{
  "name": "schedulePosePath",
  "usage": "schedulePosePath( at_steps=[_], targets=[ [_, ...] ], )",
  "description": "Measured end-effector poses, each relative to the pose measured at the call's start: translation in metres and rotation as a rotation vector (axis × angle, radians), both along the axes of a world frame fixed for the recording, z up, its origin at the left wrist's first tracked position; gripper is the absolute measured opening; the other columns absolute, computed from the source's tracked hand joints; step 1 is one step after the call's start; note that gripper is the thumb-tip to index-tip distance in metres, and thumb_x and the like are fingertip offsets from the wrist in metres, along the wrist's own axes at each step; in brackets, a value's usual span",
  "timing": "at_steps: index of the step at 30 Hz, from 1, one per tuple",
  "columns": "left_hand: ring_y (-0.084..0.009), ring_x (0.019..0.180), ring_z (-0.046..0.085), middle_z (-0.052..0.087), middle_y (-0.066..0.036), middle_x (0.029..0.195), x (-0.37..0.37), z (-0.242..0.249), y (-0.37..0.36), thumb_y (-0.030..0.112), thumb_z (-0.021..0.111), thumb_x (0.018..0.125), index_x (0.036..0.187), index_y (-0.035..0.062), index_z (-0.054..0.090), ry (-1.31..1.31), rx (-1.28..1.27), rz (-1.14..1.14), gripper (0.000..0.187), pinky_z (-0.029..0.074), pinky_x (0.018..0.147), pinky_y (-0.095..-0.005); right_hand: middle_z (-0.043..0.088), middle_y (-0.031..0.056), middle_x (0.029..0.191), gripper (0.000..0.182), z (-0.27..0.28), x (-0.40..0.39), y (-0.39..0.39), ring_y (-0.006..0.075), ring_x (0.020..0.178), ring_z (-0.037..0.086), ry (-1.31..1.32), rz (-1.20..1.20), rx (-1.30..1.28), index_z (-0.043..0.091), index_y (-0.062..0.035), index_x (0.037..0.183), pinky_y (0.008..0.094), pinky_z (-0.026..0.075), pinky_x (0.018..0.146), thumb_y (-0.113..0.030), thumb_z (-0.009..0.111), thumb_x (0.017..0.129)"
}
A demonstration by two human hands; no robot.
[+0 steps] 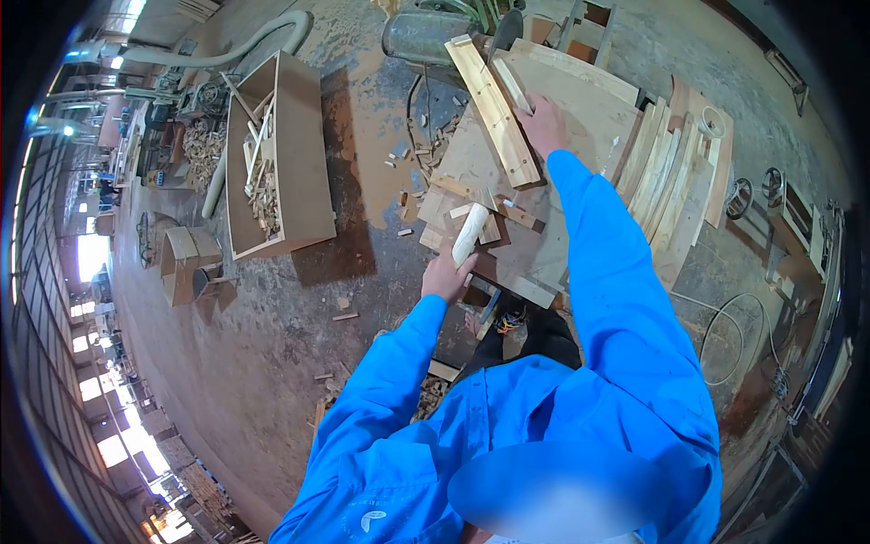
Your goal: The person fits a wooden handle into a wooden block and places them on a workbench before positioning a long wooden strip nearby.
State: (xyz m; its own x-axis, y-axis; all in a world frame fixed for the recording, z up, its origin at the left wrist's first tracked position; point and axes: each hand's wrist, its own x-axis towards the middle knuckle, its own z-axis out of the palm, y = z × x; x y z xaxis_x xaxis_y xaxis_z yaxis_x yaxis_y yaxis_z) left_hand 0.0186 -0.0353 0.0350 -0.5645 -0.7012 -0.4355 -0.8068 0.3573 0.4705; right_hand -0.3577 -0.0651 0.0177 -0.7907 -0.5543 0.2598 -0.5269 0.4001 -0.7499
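My left hand [444,275] is closed round the lower end of a pale, rounded wooden stick [469,232], which points away from me over the near left edge of the worktable [589,122]. By the stick's far end lie several short wood offcuts [518,215] and a small dark-grey piece that I cannot make out. Farther off, my right hand [544,125] grips the near end of a narrow light wood strip [510,86]. Just left of that strip lies a long knotty pine board [492,111] with dark spots along it, slanting across the table.
Several long wood strips [657,172] lie at the table's right, with a roll of tape [711,121] on them. A large open box [304,154] of scrap wood stands on the floor at left. Sawdust [367,136] covers the floor between. A cable [739,335] loops at right.
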Motion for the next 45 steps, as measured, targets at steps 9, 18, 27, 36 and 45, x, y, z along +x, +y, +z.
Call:
schedulePosePath(
  at_steps=[9,18,27,36,45],
  targets=[
    [-0.0505,0.107,0.070,0.073,-0.031,0.113,0.032,-0.004,0.007,0.053,0.072,0.097,0.137,0.0010,0.057,0.020,0.017,0.011,0.068,0.055,0.090,-0.0579,0.074,0.0203,0.110,0.029,-0.003,0.036,-0.004,0.0416,0.109,0.067,-0.058,0.040,0.154,0.080,-0.0104,0.117,0.0523,0.052,0.098,-0.030,0.067,0.100],
    [-0.0501,0.097,0.071,0.074,-0.028,0.101,0.041,-0.003,0.013,0.047,0.073,0.098,0.120,0.0045,0.060,0.025,0.041,0.023,0.050,0.057,0.082,-0.0593,0.074,0.0196,0.113,0.031,-0.013,0.017,-0.046,0.0412,0.110,0.069,-0.069,0.078,0.179,0.081,-0.0133,0.118,0.0527,0.053,0.097,-0.033,0.065,0.102],
    [-0.0490,0.096,0.073,0.075,-0.027,0.098,0.038,-0.003,0.011,0.043,0.074,0.097,0.119,0.0027,0.063,0.028,0.096,0.060,0.047,0.056,0.081,-0.0569,0.074,0.0168,0.118,0.033,-0.014,0.010,-0.056,0.0401,0.114,0.068,-0.091,0.069,0.177,0.081,-0.0139,0.119,0.0523,0.053,0.099,-0.037,0.065,0.103],
    [-0.0497,0.096,0.072,0.074,-0.029,0.098,0.017,-0.008,0.005,0.044,0.075,0.097,0.118,0.0029,0.063,0.033,-0.006,0.003,0.047,0.056,0.081,-0.0575,0.073,0.0172,0.120,0.032,-0.013,-0.013,-0.063,0.0408,0.115,0.068,-0.085,0.057,0.196,0.081,-0.0185,0.121,0.0532,0.053,0.099,-0.038,0.064,0.103],
    [-0.0499,0.099,0.071,0.074,-0.029,0.101,-0.013,0.002,-0.001,0.049,0.073,0.098,0.117,0.0009,0.063,0.017,-0.015,0.003,0.053,0.056,0.083,-0.0576,0.076,0.0166,0.119,0.028,-0.009,-0.039,-0.071,0.0406,0.112,0.070,-0.122,0.030,0.126,0.083,-0.0186,0.116,0.0523,0.054,0.098,-0.034,0.064,0.102]
  ],
)
